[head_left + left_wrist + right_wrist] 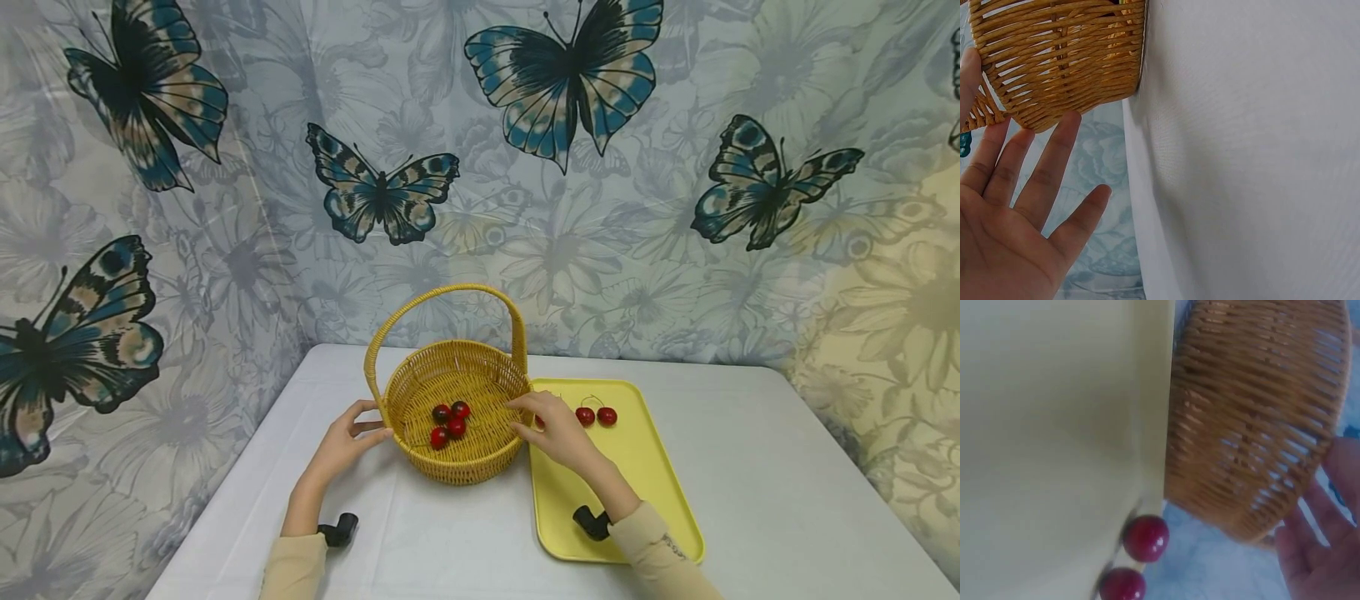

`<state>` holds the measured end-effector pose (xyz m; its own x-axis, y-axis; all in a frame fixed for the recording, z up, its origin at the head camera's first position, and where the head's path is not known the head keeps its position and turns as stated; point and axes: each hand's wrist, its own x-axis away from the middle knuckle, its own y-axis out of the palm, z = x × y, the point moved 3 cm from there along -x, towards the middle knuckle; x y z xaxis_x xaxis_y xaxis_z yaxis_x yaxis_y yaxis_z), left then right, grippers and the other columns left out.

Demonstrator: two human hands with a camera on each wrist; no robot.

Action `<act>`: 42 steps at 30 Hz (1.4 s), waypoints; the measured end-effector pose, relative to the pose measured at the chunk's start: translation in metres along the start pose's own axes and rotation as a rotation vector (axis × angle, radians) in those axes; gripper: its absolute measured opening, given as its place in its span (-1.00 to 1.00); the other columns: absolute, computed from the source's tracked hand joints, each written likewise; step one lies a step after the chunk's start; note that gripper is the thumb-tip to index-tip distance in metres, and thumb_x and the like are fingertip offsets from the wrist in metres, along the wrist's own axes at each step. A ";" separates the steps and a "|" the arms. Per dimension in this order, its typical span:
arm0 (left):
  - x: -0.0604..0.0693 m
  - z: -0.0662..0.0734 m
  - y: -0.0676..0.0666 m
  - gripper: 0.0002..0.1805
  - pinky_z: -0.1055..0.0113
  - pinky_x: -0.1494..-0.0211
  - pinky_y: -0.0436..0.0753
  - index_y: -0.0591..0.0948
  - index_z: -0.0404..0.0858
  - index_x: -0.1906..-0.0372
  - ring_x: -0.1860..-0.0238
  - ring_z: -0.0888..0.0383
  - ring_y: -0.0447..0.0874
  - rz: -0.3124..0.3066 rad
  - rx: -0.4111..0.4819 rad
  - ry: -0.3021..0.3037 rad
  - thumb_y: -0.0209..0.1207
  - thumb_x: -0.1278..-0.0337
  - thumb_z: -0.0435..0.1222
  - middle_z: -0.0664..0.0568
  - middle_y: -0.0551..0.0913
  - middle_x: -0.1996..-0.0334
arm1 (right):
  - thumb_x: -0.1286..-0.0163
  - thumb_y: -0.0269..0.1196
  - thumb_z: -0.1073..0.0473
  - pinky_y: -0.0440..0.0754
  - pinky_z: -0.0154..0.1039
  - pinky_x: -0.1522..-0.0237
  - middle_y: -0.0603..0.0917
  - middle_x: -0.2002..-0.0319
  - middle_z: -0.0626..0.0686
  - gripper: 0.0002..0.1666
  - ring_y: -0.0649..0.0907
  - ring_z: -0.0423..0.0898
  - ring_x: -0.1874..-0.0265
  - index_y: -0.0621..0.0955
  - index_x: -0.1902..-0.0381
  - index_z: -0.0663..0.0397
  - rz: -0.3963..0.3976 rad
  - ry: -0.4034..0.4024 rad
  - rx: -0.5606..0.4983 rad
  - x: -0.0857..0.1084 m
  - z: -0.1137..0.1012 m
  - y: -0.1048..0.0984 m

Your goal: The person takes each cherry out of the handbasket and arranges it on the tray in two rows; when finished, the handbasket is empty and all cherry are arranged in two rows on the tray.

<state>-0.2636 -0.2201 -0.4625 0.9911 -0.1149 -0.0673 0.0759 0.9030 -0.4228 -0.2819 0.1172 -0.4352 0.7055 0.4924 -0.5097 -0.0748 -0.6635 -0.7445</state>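
Observation:
A yellow-brown wicker basket [459, 471] with a tall arched handle stands on the white table, with several dark red cherries [456, 427] inside it. At its left side is my left hand [337, 448], and in the left wrist view its spread, mostly straight fingers [1047, 172] reach the woven wall, the thumb by the rim. My right hand [561, 427] is at the right rim, its fingers extended over the edge. In the right wrist view that hand [1329, 550] lies beside the basket wall [1254, 419], partly out of frame.
A yellow tray [600, 483] lies right of the basket, close against it. Two cherries [596, 415] sit near its far end, and another is partly hidden by my right hand. A butterfly-print cloth [600, 275] hangs behind the white table [772, 467].

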 end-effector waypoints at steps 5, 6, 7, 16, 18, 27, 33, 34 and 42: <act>0.006 0.014 -0.001 -0.42 -0.22 -0.19 0.34 0.38 -0.28 -0.19 -0.13 -0.23 0.48 -0.019 -0.006 0.010 0.27 -0.08 -0.20 -0.21 0.40 -0.21 | -0.20 0.31 0.17 0.57 -0.15 0.12 0.67 0.12 -0.04 -0.67 0.60 -0.07 0.10 0.64 0.04 0.02 -0.054 0.021 -0.035 -0.007 -0.004 0.012; 0.005 0.013 -0.001 -0.42 -0.22 -0.20 0.33 0.38 -0.28 -0.19 -0.13 -0.23 0.47 -0.020 -0.006 0.009 0.27 -0.08 -0.19 -0.21 0.39 -0.21 | -0.21 0.31 0.16 0.57 -0.13 0.07 0.67 0.11 -0.05 -0.67 0.60 -0.07 0.07 0.63 0.04 0.03 -0.069 0.033 -0.038 -0.009 -0.005 0.015; 0.004 0.011 -0.001 -0.41 -0.23 -0.20 0.33 0.38 -0.28 -0.19 -0.13 -0.23 0.48 -0.021 -0.005 0.009 0.27 -0.07 -0.18 -0.21 0.39 -0.22 | -0.21 0.31 0.16 0.56 -0.11 0.05 0.66 0.10 -0.04 -0.67 0.59 -0.07 0.06 0.63 0.04 0.03 -0.081 0.047 -0.041 -0.010 -0.006 0.017; -0.009 -0.022 0.002 -0.38 -0.19 -0.19 0.36 0.42 -0.09 -0.15 -0.09 -0.09 0.55 0.012 -0.029 0.007 0.31 0.04 0.00 -0.08 0.44 -0.19 | -0.23 0.30 0.13 0.54 -0.12 -0.05 0.63 0.04 -0.05 -0.65 0.56 -0.07 -0.01 0.62 0.00 -0.01 -0.202 0.079 -0.023 -0.023 -0.018 0.034; -0.010 -0.022 0.002 -0.38 -0.20 -0.19 0.36 0.43 -0.08 -0.15 -0.09 -0.09 0.55 0.015 -0.026 0.007 0.32 0.05 0.01 -0.08 0.45 -0.18 | -0.22 0.30 0.13 0.54 -0.10 -0.05 0.63 0.04 -0.05 -0.65 0.56 -0.05 -0.02 0.62 0.00 -0.02 -0.219 0.075 -0.023 -0.025 -0.021 0.036; -0.008 -0.019 0.001 -0.38 -0.19 -0.21 0.34 0.42 -0.04 -0.14 -0.09 -0.05 0.56 0.011 -0.026 -0.003 0.32 0.06 0.02 -0.02 0.43 -0.20 | -0.22 0.30 0.10 0.55 -0.11 -0.04 0.62 0.02 -0.06 -0.64 0.56 -0.06 -0.04 0.62 0.00 -0.08 -0.278 0.073 0.035 -0.032 -0.028 0.043; -0.005 -0.014 0.000 -0.38 -0.18 -0.20 0.36 0.42 -0.08 -0.14 -0.11 -0.10 0.54 0.004 -0.016 0.000 0.31 0.05 0.01 -0.05 0.43 -0.20 | -0.24 0.29 0.11 0.52 -0.10 -0.08 0.61 -0.01 -0.04 -0.68 0.56 -0.06 -0.05 0.63 0.03 -0.07 -0.344 0.084 0.053 -0.038 -0.033 0.048; -0.004 -0.011 0.000 -0.39 -0.19 -0.20 0.36 0.42 -0.10 -0.15 -0.11 -0.12 0.53 0.000 -0.013 0.000 0.31 0.03 -0.01 -0.07 0.42 -0.21 | -0.24 0.29 0.10 0.50 -0.08 -0.11 0.61 -0.03 -0.02 -0.69 0.54 -0.04 -0.08 0.63 0.03 -0.07 -0.357 0.087 0.058 -0.040 -0.034 0.049; -0.008 -0.019 0.001 -0.39 -0.18 -0.20 0.36 0.43 -0.05 -0.13 -0.10 -0.09 0.54 0.009 -0.018 -0.003 0.32 0.06 0.01 -0.04 0.42 -0.21 | -0.23 0.30 0.11 0.56 -0.14 0.02 0.64 0.07 -0.03 -0.69 0.59 -0.07 0.03 0.63 0.05 -0.07 -0.413 0.030 0.052 -0.051 -0.040 0.062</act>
<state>-0.2735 -0.2265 -0.4798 0.9920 -0.1055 -0.0687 0.0650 0.8964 -0.4384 -0.2942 0.0282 -0.4384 0.7037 0.6940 -0.1519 0.1836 -0.3842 -0.9048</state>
